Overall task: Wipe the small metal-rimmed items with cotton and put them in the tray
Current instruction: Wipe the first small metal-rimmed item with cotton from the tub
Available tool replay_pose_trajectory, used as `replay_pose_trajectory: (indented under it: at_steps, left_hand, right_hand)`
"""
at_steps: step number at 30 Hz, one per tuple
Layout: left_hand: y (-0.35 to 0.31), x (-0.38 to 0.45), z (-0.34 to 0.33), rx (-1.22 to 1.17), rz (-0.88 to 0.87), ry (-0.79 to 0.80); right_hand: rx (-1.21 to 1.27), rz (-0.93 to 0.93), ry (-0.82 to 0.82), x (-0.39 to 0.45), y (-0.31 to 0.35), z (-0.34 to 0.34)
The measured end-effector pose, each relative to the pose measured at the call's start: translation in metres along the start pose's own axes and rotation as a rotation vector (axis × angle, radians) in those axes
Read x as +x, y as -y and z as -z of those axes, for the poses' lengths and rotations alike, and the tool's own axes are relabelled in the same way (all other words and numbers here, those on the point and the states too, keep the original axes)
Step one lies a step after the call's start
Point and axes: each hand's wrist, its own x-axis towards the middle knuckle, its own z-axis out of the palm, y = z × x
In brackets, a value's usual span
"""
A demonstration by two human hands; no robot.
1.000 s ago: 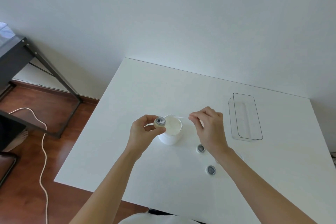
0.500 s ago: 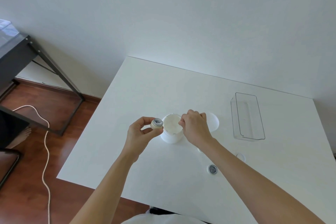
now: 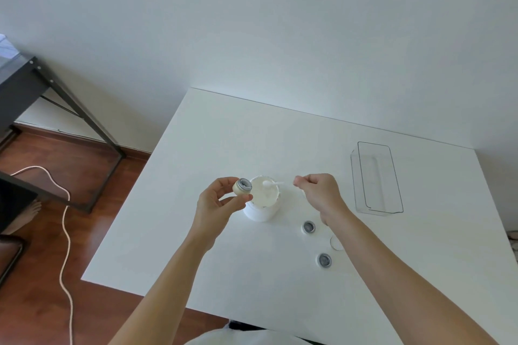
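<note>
My left hand pinches a small cream-coloured item with a metal rim, held above the table beside the white cotton tub. My right hand pinches a cotton swab by its stick, the swab's tip over the open tub. Two more metal-rimmed items lie on the table, one just below my right wrist and one nearer the front. The clear plastic tray stands to the right with nothing visible in it.
The white table ends close on the left. A small clear ring lies by my right forearm. A dark metal desk frame, a white cable and a person's bare foot are on the wood floor at left.
My right hand went into the tub, then drew back to the right with a cotton swab. The left hand stayed put with its item.
</note>
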Motion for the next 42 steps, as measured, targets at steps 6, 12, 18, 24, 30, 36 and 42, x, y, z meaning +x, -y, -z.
replay_pose_trajectory:
  at_steps: [6,12,18,24,30,36,42]
  left_hand:
    - [-0.004,0.004,-0.011,-0.002,0.0,0.039]
    - [-0.007,0.004,-0.018,-0.019,-0.003,0.061]
    - [-0.008,0.002,-0.019,-0.061,-0.004,0.066]
    - [-0.007,0.004,-0.018,-0.15,0.011,0.088]
    - [-0.006,0.005,-0.018,-0.201,0.014,0.111]
    - [-0.004,0.008,-0.018,-0.206,0.025,0.114]
    - [-0.003,0.009,-0.014,-0.224,0.031,0.125]
  right_hand:
    - [0.112,0.132,-0.047,-0.019,0.019,0.003]
    - [-0.046,0.457,-0.196,-0.035,0.019,-0.007]
    - [-0.276,0.825,-0.332,-0.042,0.01,-0.012]
    - [-0.63,1.242,-0.499,-0.046,0.0,-0.006]
    - [-0.687,1.308,-0.579,-0.049,-0.002,-0.001]
    - [-0.665,1.322,-0.596,-0.051,-0.004,0.004]
    - [-0.613,1.301,-0.591,-0.046,-0.012,0.008]
